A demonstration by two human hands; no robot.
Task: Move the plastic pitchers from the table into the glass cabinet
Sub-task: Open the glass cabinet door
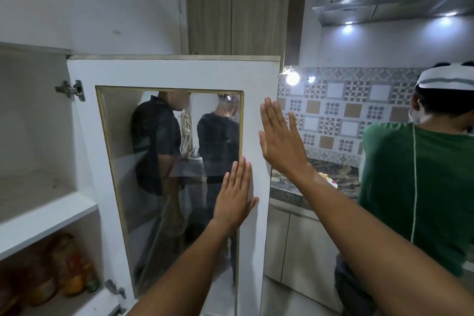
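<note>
The white glass cabinet door (256,79) stands swung open in front of me. Both my hands lie flat against its right-hand frame. My left hand (234,195) presses low on the frame with fingers spread and empty. My right hand (279,136) rests higher at the door's edge, also flat and empty. Inside the cabinet, the upper shelf (48,220) holds nothing I can see. On the lower shelf stand several orange and brown containers (66,267), blurred; I cannot tell whether they are pitchers. No table is in view.
A person in a green shirt (415,187) stands close on the right at the dark marble counter (287,192). A steel range hood (395,5) hangs above. The door glass (169,174) reflects two people in dark clothes. Metal hinges (70,90) sit on the cabinet's inner side.
</note>
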